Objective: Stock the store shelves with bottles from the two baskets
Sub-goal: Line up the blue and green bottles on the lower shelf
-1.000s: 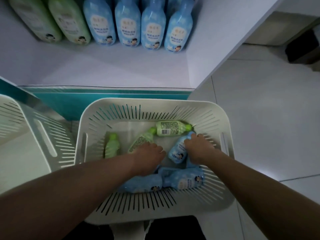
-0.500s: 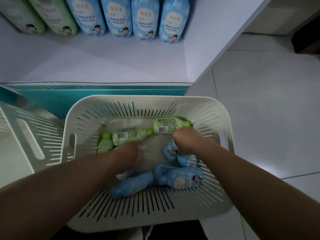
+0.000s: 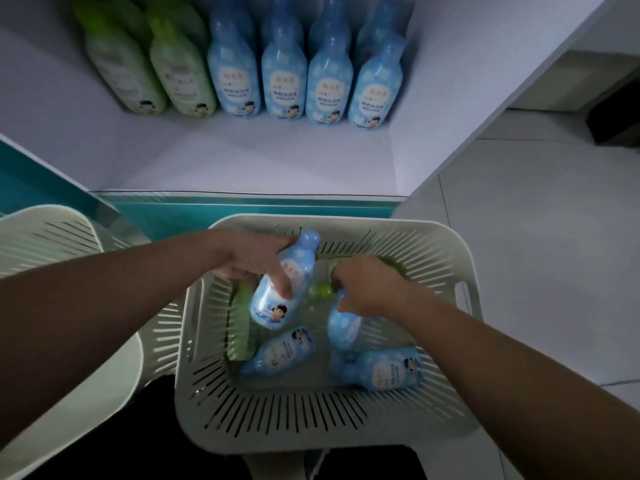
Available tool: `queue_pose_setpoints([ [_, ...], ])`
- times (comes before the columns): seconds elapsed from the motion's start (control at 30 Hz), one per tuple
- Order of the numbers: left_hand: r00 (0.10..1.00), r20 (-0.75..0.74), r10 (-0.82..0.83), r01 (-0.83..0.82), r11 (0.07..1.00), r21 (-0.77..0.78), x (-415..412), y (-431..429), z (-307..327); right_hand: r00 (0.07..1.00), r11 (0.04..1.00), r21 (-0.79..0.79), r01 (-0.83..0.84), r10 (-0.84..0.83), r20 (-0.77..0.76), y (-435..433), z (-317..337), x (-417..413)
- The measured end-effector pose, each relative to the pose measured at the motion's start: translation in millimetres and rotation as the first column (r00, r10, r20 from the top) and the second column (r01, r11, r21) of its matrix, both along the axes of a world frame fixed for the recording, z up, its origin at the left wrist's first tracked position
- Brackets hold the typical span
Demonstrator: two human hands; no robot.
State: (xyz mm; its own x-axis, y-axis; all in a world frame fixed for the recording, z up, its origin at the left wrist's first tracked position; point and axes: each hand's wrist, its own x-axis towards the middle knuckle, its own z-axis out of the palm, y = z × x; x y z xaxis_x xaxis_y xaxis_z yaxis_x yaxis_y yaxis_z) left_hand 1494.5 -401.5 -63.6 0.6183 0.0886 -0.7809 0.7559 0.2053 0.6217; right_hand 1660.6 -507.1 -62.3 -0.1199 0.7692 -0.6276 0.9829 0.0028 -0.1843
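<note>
Blue bottle (image 3: 282,289) is gripped round its body by the left hand (image 3: 251,261) and held above the basket (image 3: 329,434), cap pointing toward the shelf (image 3: 277,161). The right hand (image 3: 367,289) curls round the neck of a second blue bottle (image 3: 343,327) low in the basket. It would be best to lift both clear of the rim, turn them upright, and stand them label-forward in front of the shelved blue row (image 3: 304,81).

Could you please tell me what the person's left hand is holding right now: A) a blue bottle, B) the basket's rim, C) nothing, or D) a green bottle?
A: the left hand grips a blue bottle, cap pointing toward the shelf, over the basket, while the right hand holds another blue bottle lower down.
</note>
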Motion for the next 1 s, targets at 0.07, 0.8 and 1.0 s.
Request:
queue_pose_setpoints([
  [0.07, 0.989, 0.047, 0.14, -0.139, 0.99, -0.012, 5, 0, 10, 0.999, 0.998, 0.056, -0.011, 0.013, -0.043, 10, 14, -12],
  [0.8, 0.65, 0.584, 0.487, -0.738, 0.588, 0.332, 5, 64, 145, 0.955, 0.742, 0.609, 0.28, -0.283, -0.094, 86, 181, 13],
  [1.0, 0.562, 0.635, 0.529, -0.826, 0.4, 0.398, 18, 64, 130, 0.907, 0.644, 0.665, 0.378, -0.402, -0.127, 107, 163, 26],
])
